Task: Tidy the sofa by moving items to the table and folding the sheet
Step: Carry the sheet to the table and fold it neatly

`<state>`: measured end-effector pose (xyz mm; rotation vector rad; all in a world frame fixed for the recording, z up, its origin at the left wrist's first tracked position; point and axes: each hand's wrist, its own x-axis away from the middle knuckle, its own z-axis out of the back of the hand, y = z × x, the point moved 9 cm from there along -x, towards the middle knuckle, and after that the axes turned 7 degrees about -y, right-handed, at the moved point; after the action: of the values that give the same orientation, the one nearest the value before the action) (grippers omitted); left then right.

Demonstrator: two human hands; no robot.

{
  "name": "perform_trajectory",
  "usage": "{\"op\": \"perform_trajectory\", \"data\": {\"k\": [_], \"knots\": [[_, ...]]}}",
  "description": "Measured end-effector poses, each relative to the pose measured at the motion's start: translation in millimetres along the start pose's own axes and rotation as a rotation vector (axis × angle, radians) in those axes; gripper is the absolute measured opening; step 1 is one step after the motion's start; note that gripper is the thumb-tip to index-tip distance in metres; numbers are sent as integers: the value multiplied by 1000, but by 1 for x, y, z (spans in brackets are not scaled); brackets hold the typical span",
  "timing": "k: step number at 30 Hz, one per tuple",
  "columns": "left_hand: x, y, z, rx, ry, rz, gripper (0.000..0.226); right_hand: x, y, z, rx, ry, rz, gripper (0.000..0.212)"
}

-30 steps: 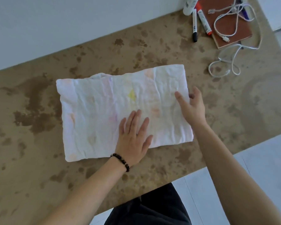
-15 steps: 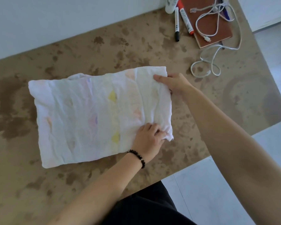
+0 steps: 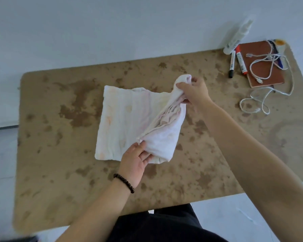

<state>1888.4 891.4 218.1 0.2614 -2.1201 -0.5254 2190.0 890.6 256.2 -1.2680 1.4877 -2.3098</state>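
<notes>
since the earlier frame the right end of the sheet (image 3: 126, 119) has lifted off the table (image 3: 59, 172), right hand (image 3: 194, 91) pinching its far corner, left hand (image 3: 133, 161) pinching the near one; best carry both corners leftward level, matching edges before pressing.

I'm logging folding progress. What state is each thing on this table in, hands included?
sheet: folded, left part flat, right end held raised off the table.
left hand: grips the sheet's near right corner.
right hand: grips its far right corner.
black marker: capped, lying flat.
red marker: capped, lying flat.
notebook: closed.
cable: unplugged, tangled, partly across the notebook.
spray bottle: blurred, cannot tell.
</notes>
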Motion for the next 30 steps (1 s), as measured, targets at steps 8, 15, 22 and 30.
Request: {"op": "perform_trajectory", "data": {"k": [8,15,22,30], "knots": [[34,27,119,234,278,-128,25,9,-40,-210,528,-165,267,46],[30,30,176,137,617,-16,21,26,1,-291,675,-571,321,16],[36,91,124,-1231,689,-435,64,46,-11,-240,1277,-266,966,45],[-21,43,119,-1892,294,-234,68,-23,47,-297,1622,-404,709,87]]}}
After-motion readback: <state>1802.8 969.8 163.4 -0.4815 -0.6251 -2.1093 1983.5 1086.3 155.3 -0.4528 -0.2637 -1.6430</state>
